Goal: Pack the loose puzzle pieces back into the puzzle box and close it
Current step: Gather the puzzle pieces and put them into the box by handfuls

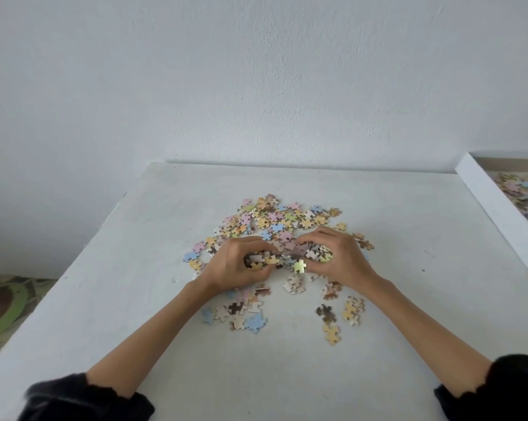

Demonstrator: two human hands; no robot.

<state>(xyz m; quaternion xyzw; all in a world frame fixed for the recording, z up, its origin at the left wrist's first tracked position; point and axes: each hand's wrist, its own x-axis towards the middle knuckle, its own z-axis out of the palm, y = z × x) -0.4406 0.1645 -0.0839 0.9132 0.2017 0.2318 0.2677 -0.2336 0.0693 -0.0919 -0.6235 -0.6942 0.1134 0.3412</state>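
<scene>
A heap of pastel loose puzzle pieces (pixel 275 220) lies in the middle of the white table (pixel 135 268). My left hand (pixel 235 265) and my right hand (pixel 338 256) meet at the heap's near side, fingers curled inward, each cupping a bunch of pieces between them. More pieces (pixel 241 314) are scattered nearer to me under the wrists and to the right (pixel 351 311). The open white puzzle box (pixel 496 208) sits at the table's far right, cut off by the frame edge, with pieces lying inside it.
A white wall rises right behind the table's far edge. To the left, past the table's edge, a green and brown patterned floor mat (pixel 4 305) shows. Dark sleeves cover both forearms near the bottom corners.
</scene>
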